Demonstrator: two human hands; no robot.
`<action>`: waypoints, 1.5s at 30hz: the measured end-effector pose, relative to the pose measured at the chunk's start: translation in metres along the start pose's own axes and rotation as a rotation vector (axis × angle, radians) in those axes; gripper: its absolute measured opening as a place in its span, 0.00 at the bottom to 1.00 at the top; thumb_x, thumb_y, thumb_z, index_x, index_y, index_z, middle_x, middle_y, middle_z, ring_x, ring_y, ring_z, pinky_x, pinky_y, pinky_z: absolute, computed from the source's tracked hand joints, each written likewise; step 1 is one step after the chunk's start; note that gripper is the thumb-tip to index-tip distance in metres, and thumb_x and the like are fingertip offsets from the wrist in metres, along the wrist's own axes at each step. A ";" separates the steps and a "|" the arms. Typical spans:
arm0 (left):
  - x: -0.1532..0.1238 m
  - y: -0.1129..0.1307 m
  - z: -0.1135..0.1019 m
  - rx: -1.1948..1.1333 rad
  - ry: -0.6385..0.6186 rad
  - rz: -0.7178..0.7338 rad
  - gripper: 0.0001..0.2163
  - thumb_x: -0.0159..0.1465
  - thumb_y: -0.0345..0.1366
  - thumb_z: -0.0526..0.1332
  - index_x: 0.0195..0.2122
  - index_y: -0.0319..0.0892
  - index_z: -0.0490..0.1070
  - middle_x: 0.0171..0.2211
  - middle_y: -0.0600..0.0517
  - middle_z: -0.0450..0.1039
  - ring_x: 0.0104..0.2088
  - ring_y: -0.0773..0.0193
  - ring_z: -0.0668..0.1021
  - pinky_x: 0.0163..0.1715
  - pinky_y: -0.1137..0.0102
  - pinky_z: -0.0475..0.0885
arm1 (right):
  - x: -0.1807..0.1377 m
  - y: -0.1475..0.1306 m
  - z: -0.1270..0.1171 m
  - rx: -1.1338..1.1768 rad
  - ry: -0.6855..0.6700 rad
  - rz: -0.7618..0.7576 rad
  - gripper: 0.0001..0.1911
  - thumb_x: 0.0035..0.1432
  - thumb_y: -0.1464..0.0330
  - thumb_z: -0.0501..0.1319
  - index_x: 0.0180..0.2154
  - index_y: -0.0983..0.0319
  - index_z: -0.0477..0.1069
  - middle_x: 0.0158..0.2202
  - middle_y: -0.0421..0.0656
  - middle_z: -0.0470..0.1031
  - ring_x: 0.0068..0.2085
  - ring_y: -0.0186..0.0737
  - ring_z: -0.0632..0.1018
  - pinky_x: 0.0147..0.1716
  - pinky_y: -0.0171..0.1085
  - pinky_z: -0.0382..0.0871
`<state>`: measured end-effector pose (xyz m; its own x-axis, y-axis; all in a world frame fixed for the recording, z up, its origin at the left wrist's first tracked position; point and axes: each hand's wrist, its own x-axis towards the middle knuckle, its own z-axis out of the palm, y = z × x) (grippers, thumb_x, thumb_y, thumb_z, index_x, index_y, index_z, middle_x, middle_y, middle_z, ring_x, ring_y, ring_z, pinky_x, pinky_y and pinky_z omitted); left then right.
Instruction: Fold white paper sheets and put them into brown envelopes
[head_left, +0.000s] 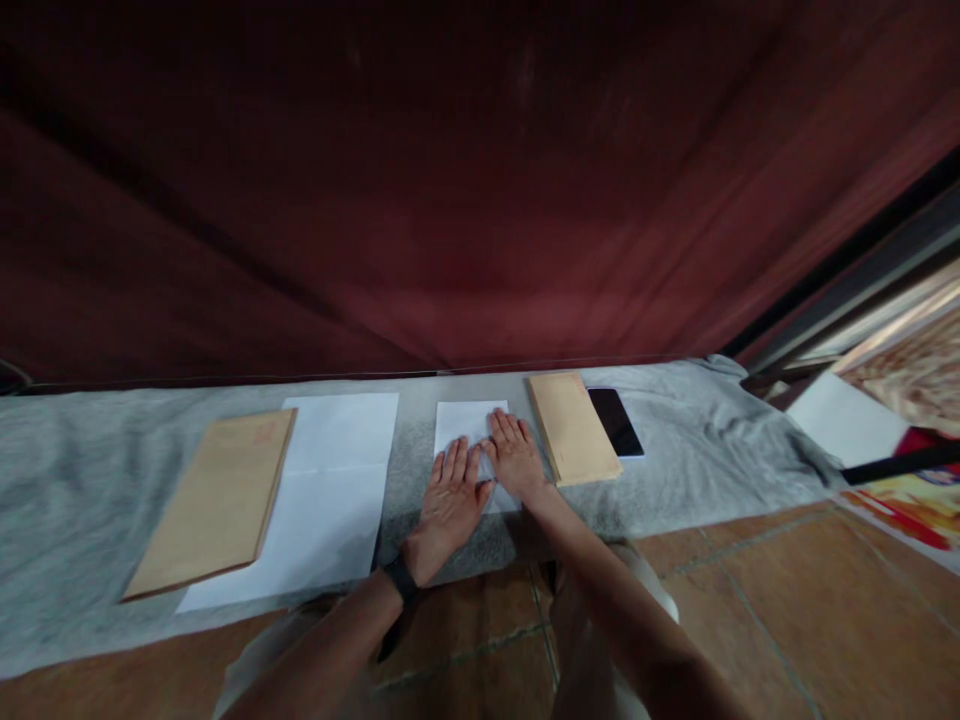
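A folded white sheet of paper (463, 418) lies on a grey cloth (75, 480). My left hand (448, 505) lies flat on its near left part, fingers together and stretched out. My right hand (514, 455) lies flat on its right part, thumbs almost touching. Neither hand grips anything. A black band is on my left wrist.
A brown envelope (214, 505) lies at the left beside larger white sheets (322, 500). Another brown envelope stack (571, 428) and a dark phone (615, 422) lie right of my hands. A dark red curtain (450, 180) hangs behind. Tiled floor (750, 620) is below.
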<state>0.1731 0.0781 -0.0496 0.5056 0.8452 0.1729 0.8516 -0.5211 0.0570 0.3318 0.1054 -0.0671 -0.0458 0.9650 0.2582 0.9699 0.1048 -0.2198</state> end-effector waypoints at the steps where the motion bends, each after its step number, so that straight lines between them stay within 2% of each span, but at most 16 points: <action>1: 0.000 0.000 0.000 0.000 0.007 0.005 0.27 0.72 0.44 0.51 0.67 0.33 0.63 0.70 0.35 0.57 0.70 0.46 0.61 0.68 0.50 0.58 | 0.002 0.001 0.002 -0.007 0.016 0.014 0.29 0.74 0.61 0.48 0.69 0.68 0.58 0.71 0.52 0.58 0.70 0.51 0.63 0.68 0.52 0.54; 9: -0.002 -0.003 0.006 -0.039 0.066 0.010 0.27 0.72 0.45 0.51 0.68 0.35 0.62 0.70 0.36 0.57 0.70 0.47 0.61 0.68 0.50 0.58 | 0.019 0.006 0.009 -0.045 0.079 0.106 0.28 0.74 0.61 0.48 0.68 0.69 0.61 0.69 0.55 0.61 0.68 0.52 0.65 0.67 0.51 0.55; 14: -0.001 -0.003 0.004 -0.049 0.067 0.020 0.27 0.72 0.44 0.51 0.68 0.33 0.61 0.69 0.35 0.58 0.70 0.46 0.61 0.68 0.50 0.58 | 0.021 0.006 0.010 -0.044 0.093 0.109 0.28 0.74 0.61 0.46 0.67 0.69 0.61 0.69 0.54 0.62 0.68 0.52 0.65 0.67 0.52 0.55; 17: -0.003 0.004 -0.001 -0.087 0.056 0.095 0.26 0.72 0.43 0.51 0.66 0.32 0.62 0.69 0.36 0.61 0.70 0.48 0.61 0.68 0.51 0.57 | 0.021 0.009 0.008 -0.030 0.069 0.105 0.28 0.74 0.62 0.46 0.67 0.69 0.61 0.69 0.54 0.62 0.68 0.51 0.65 0.67 0.51 0.54; 23: -0.016 0.032 -0.009 -0.257 -0.018 0.325 0.24 0.74 0.44 0.50 0.67 0.38 0.63 0.68 0.43 0.64 0.70 0.54 0.63 0.69 0.57 0.56 | 0.023 0.020 0.003 0.012 0.004 0.071 0.26 0.73 0.65 0.47 0.67 0.67 0.63 0.69 0.53 0.62 0.68 0.49 0.65 0.67 0.50 0.56; 32: -0.042 0.049 -0.012 -0.359 -0.089 0.355 0.34 0.67 0.48 0.60 0.68 0.33 0.59 0.70 0.36 0.58 0.71 0.50 0.60 0.69 0.57 0.54 | 0.021 0.018 0.003 -0.020 0.019 0.063 0.27 0.72 0.65 0.47 0.67 0.69 0.62 0.69 0.54 0.61 0.68 0.50 0.65 0.67 0.50 0.55; 35: -0.041 0.048 -0.019 -0.429 -0.089 0.390 0.26 0.68 0.45 0.58 0.64 0.36 0.66 0.66 0.39 0.66 0.67 0.52 0.68 0.67 0.58 0.61 | 0.021 0.017 0.004 -0.031 0.027 0.062 0.27 0.72 0.65 0.47 0.67 0.69 0.61 0.69 0.54 0.61 0.68 0.50 0.65 0.67 0.51 0.55; 37: -0.030 0.040 -0.027 -0.465 -0.085 0.356 0.18 0.71 0.38 0.54 0.58 0.42 0.73 0.59 0.45 0.75 0.60 0.57 0.75 0.62 0.61 0.67 | 0.020 0.017 0.003 -0.037 0.023 0.063 0.27 0.73 0.66 0.47 0.67 0.69 0.61 0.69 0.54 0.61 0.68 0.50 0.65 0.67 0.51 0.55; 38: -0.021 0.034 -0.030 -0.467 -0.069 0.302 0.16 0.71 0.34 0.51 0.54 0.44 0.75 0.55 0.47 0.78 0.56 0.59 0.78 0.60 0.62 0.69 | 0.020 0.016 0.003 -0.040 0.019 0.064 0.27 0.73 0.66 0.47 0.67 0.69 0.61 0.69 0.54 0.61 0.68 0.50 0.65 0.67 0.50 0.55; 40: -0.001 0.017 -0.033 -0.417 0.012 0.120 0.18 0.72 0.32 0.48 0.53 0.43 0.76 0.54 0.46 0.79 0.54 0.59 0.79 0.60 0.62 0.69 | 0.020 0.015 0.001 -0.044 0.012 0.063 0.27 0.73 0.66 0.47 0.67 0.69 0.61 0.70 0.54 0.61 0.68 0.51 0.64 0.67 0.50 0.55; 42: 0.018 -0.001 -0.031 -0.315 0.091 -0.007 0.20 0.72 0.35 0.48 0.61 0.37 0.70 0.63 0.41 0.71 0.63 0.54 0.72 0.65 0.57 0.64 | 0.021 0.014 -0.001 -0.043 0.012 0.061 0.27 0.73 0.66 0.47 0.67 0.69 0.61 0.70 0.54 0.60 0.69 0.51 0.64 0.67 0.51 0.55; 45: 0.034 -0.018 -0.016 -0.192 0.086 -0.094 0.25 0.73 0.39 0.48 0.69 0.34 0.59 0.71 0.38 0.55 0.71 0.48 0.59 0.68 0.51 0.57 | 0.021 0.011 -0.005 -0.037 0.026 0.073 0.27 0.74 0.65 0.47 0.67 0.69 0.61 0.70 0.54 0.60 0.69 0.51 0.64 0.68 0.52 0.55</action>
<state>0.1724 0.1146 -0.0287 0.4046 0.8822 0.2408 0.8484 -0.4604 0.2613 0.3426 0.1253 -0.0599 0.0315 0.9633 0.2666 0.9785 0.0246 -0.2047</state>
